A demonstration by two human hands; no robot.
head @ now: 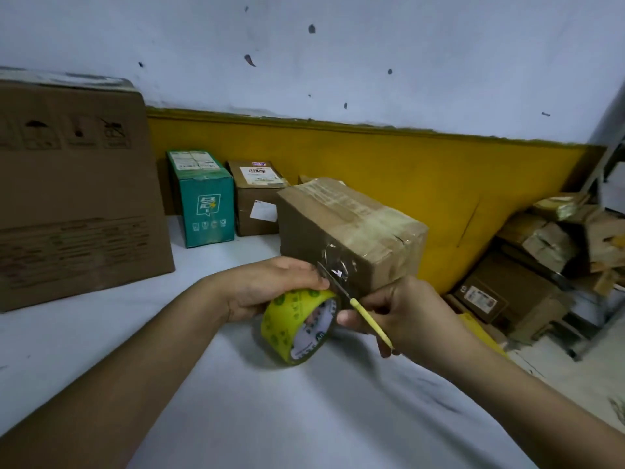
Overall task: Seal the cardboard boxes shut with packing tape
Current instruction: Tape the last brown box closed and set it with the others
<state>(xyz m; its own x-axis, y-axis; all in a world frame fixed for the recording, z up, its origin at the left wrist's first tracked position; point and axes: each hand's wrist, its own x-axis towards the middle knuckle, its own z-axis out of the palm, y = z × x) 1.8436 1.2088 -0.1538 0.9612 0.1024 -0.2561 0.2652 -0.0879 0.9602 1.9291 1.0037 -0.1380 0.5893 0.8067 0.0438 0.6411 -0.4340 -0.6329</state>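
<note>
The step in hand looks to be cutting the tape free of the roll. The cardboard box (351, 228) sits on the white tabletop (236, 401) just past the hands, at about 12 o'clock from them. Its top is already crossed with clear tape, and a wrinkled tape strip (334, 262) is stuck to its near face. The left hand (270, 289) is curled round the yellow tape roll (297, 326), held on edge just at 6 o'clock of that face. The right hand (406, 316), coming in from 4 o'clock, pinches the yellow handle of a small knife (358, 308). Its blade (333, 279) points toward 11 o'clock, across the stretch between roll and box.

To do this well, the person should probably draw the roll toward 7 o'clock so the tape is taut, since slack film tends to fold and stick to itself rather than part. The blade would best cross the tape close to the roll, moving away from the left hand's fingers (319, 282), which lie very near the edge. After the cut, the loose end needs pressing flat; the creases there suggest a weak bond. Whether the blade touches the tape yet cannot be told.
</note>
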